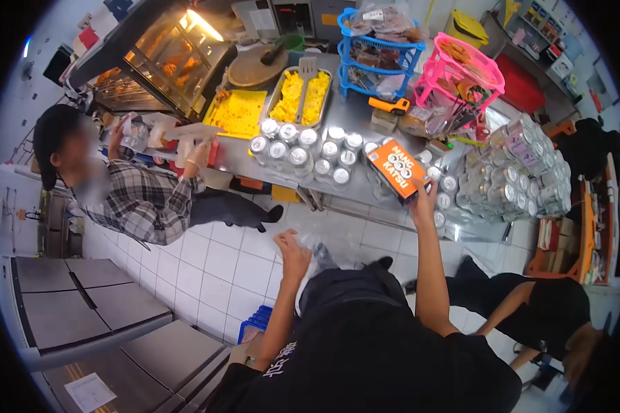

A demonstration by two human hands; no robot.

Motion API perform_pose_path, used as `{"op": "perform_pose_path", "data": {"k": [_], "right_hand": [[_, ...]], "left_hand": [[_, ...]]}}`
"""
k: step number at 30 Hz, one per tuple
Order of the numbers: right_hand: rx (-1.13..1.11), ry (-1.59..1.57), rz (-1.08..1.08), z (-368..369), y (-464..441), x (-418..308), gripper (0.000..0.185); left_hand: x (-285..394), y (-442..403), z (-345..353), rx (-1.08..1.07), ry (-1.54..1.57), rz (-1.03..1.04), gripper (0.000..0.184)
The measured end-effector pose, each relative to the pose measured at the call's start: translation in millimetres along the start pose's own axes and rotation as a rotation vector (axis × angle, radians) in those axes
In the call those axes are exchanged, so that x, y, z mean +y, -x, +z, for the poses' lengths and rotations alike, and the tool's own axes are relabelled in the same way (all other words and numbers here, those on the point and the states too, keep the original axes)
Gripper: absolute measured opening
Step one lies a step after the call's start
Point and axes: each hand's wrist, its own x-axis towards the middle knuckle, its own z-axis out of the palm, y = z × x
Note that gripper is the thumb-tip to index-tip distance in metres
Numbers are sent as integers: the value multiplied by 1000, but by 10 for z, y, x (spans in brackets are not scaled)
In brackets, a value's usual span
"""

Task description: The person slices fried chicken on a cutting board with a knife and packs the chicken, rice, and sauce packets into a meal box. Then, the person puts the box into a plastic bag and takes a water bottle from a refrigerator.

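Note:
My right hand (424,196) grips the lower right corner of an orange box (398,169) printed "MANG KATSU". The box is tilted over the counter, in front of several silver-topped cans (448,184). Below the counter edge, my left hand (293,256) is raised with its fingers curled around the edge of a clear plastic bag (337,237). That bag hangs loosely over the floor in front of my body, and its outline is faint. More cans (298,155) stand in groups on the steel counter, left of the box.
On the counter (238,160) stand a tray of yellow food (317,96), blue stacked baskets (380,55), a pink basket rack (461,69) and wrapped can stacks (513,172). One person (145,199) handles plastic at left; another person (530,310) is close at right. Steel refrigerators (89,303) stand lower left.

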Motion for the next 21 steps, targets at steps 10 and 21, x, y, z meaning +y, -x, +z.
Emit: {"op": "perform_pose_path", "data": {"k": [10, 21], "right_hand": [[-573, 303, -132, -413, 918, -304, 69], [-767, 273, 90, -272, 1258, 320, 69]], "left_hand": [[745, -133, -591, -49, -186, -122, 48], [1972, -31, -399, -337, 111, 189, 57]]}}
